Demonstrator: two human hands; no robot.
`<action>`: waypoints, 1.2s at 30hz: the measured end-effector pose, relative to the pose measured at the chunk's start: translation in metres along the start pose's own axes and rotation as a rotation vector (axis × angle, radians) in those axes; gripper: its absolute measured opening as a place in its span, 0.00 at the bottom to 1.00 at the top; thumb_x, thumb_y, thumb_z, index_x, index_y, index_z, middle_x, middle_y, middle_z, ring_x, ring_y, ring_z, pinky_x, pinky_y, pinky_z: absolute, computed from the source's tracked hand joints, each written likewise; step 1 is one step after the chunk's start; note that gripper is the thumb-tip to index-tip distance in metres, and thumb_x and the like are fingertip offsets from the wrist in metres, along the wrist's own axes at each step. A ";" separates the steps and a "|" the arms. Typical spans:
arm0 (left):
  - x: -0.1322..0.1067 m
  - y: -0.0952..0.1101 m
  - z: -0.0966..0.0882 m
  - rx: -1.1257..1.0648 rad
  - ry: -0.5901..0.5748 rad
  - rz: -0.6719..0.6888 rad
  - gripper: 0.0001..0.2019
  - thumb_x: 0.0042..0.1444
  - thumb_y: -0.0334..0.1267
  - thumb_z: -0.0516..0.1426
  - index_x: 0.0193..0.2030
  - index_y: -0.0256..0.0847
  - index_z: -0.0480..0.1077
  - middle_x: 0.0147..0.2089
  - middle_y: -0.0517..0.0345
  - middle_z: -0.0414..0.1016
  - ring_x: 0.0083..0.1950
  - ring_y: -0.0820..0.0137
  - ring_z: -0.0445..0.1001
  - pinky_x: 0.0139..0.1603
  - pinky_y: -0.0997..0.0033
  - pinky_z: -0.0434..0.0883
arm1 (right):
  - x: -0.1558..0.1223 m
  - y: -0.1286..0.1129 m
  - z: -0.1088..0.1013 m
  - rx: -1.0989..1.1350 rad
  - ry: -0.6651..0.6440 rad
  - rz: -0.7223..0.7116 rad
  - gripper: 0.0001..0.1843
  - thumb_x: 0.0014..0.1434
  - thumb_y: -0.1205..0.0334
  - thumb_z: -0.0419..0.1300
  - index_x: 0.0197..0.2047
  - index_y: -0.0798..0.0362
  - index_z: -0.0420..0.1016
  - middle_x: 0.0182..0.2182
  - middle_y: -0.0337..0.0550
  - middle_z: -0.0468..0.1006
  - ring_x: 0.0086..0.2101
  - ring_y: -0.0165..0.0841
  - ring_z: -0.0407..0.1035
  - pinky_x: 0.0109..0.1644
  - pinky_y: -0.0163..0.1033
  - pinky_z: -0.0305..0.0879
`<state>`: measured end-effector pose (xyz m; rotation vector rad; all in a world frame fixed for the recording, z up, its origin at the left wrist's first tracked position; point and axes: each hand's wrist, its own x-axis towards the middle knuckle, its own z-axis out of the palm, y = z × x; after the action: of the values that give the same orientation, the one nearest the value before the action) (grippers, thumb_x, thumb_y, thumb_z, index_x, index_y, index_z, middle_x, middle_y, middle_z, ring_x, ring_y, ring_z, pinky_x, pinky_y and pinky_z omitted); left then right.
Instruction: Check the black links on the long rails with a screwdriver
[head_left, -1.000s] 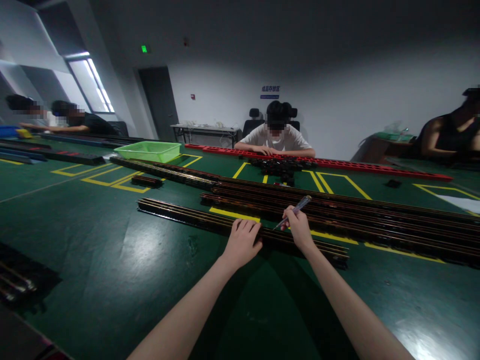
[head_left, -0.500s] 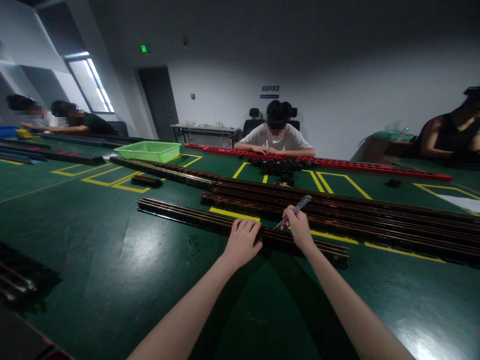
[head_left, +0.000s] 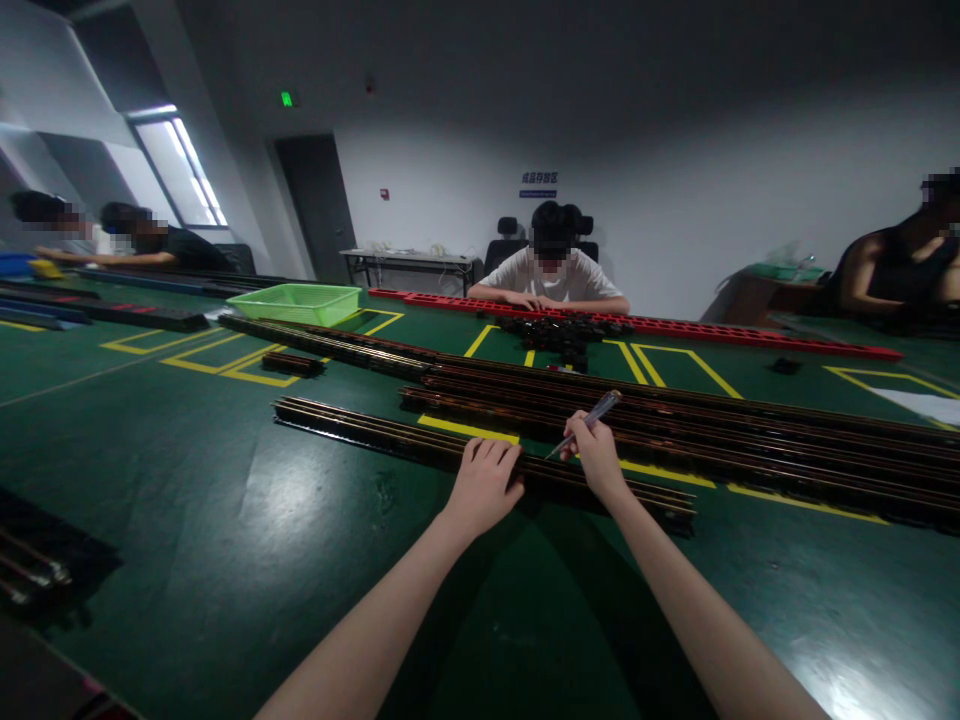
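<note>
A long black rail with copper-coloured strips (head_left: 360, 422) lies slantwise on the green table in front of me. My left hand (head_left: 486, 486) is closed over its middle, fingers across the top and thumb on the near side. In my right hand (head_left: 595, 452) is a screwdriver (head_left: 604, 404) with a clear handle, held like a pen and tilted. Its thin tip points down at the rail, just right of my left hand. Whether the tip touches anything is too small to tell.
Beyond lie several similar rails (head_left: 750, 440) and a short piece (head_left: 292, 363). A green basket (head_left: 296, 303), a heap of dark parts (head_left: 559, 335) and a long red rail (head_left: 750, 334) are farther back. A person (head_left: 551, 275) sits opposite; others sit left and right.
</note>
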<state>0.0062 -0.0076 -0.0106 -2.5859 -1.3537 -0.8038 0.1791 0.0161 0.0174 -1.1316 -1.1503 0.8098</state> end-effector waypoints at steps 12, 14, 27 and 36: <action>0.000 0.000 -0.002 -0.003 -0.004 -0.011 0.15 0.58 0.38 0.51 0.51 0.39 0.65 0.51 0.53 0.71 0.53 0.64 0.66 0.59 0.56 0.57 | -0.001 -0.001 -0.001 -0.015 -0.005 -0.001 0.10 0.48 0.60 0.54 0.18 0.52 0.61 0.10 0.30 0.60 0.12 0.26 0.61 0.18 0.31 0.59; 0.000 0.001 -0.002 -0.001 -0.008 -0.014 0.15 0.58 0.38 0.51 0.51 0.39 0.65 0.51 0.53 0.71 0.53 0.64 0.67 0.60 0.56 0.56 | -0.001 -0.001 0.000 -0.013 -0.007 0.000 0.10 0.48 0.60 0.54 0.18 0.52 0.61 0.10 0.30 0.60 0.12 0.26 0.61 0.18 0.31 0.59; 0.000 0.002 -0.002 0.015 -0.014 -0.010 0.15 0.57 0.37 0.52 0.51 0.39 0.65 0.51 0.53 0.71 0.53 0.64 0.66 0.59 0.57 0.57 | -0.001 -0.002 0.000 -0.022 -0.002 0.003 0.11 0.48 0.59 0.54 0.18 0.51 0.60 0.10 0.30 0.60 0.12 0.26 0.61 0.19 0.32 0.59; -0.001 0.002 -0.002 0.012 -0.009 -0.010 0.15 0.57 0.37 0.51 0.51 0.39 0.65 0.51 0.53 0.71 0.53 0.64 0.66 0.59 0.57 0.56 | -0.001 -0.002 -0.001 -0.027 -0.003 -0.005 0.10 0.48 0.60 0.54 0.18 0.51 0.61 0.10 0.30 0.61 0.13 0.27 0.61 0.19 0.32 0.60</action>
<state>0.0067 -0.0097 -0.0090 -2.5789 -1.3706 -0.7848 0.1795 0.0142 0.0187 -1.1499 -1.1690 0.7938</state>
